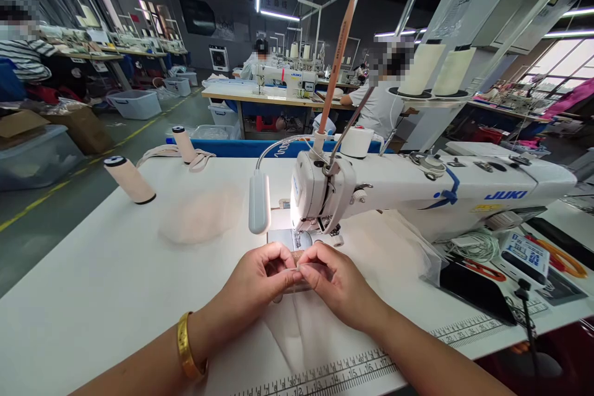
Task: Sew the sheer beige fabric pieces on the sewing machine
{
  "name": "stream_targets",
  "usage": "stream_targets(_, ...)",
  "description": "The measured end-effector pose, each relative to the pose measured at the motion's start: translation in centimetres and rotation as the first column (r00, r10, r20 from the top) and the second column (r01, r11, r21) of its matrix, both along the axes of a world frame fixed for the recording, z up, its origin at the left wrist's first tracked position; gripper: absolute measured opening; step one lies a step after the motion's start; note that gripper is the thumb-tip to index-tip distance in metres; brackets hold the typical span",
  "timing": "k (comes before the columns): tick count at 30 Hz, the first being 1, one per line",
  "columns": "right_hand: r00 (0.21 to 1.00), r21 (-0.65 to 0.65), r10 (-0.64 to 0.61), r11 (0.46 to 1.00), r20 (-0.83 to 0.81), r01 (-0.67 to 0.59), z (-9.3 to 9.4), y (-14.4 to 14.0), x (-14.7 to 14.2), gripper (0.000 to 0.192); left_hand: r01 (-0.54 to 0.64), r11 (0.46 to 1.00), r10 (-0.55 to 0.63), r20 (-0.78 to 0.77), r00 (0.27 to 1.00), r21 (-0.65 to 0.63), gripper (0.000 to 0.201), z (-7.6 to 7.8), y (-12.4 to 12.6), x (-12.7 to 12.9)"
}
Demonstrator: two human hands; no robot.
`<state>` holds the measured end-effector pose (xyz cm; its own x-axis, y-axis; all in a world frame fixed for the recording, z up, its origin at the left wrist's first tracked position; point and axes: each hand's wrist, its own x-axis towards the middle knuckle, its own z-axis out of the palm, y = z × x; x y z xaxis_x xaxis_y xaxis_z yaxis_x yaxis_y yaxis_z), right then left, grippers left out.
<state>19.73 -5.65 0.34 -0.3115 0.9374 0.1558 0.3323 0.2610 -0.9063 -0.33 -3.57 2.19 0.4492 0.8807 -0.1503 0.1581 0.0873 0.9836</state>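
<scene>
Both grips are closed in a pinch: the left hand [257, 278] and the right hand [336, 281] meet fingertip to fingertip on a small piece of sheer fabric [297, 272], which is held just in front of the needle area of the white sewing machine [417, 189]. The rest of the pale fabric is spread flat on the white surface [93, 284] below the hands, toward the printed ruler [352, 368] along the near edge. A gold bracelet [188, 346] is worn on the left wrist. A small lamp [258, 201] on a bendable neck hangs left of the machine head. Two thread cones [129, 178] lie tipped over at the far left of the surface. Orange-handled scissors [485, 270] and a phone [477, 291] lie to the right, beneath the machine arm.
</scene>
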Motion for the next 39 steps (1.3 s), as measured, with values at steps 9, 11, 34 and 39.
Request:
stream_targets(9,0.998,0.094,-0.043,0.995,0.04,0.039,-0.2,-0.2,-0.06,0.017,0.062,0.996,-0.062,-0.006,0.998,-0.07,0.04,-0.32,0.33,-0.14)
stream_targets(11,0.997,0.133,-0.056,0.99,0.06,0.048,-0.24,-0.29,-0.01,0.017,0.062,0.996,-0.062,-0.003,0.998,-0.068,0.04,-0.41,0.35,-0.24)
stream_targets(34,0.994,0.2,-0.06,0.979,0.086,0.042,-0.33,-0.42,-0.07,0.016,0.035,0.999,-0.035,-0.053,0.998,-0.012,0.035,-0.29,0.13,-0.14)
stream_targets(39,0.995,0.197,-0.04,0.98,0.093,0.021,-0.14,-0.49,0.01,0.017,0.03,0.999,-0.03,-0.001,1.0,0.029,0.038,-0.4,0.1,-0.01)
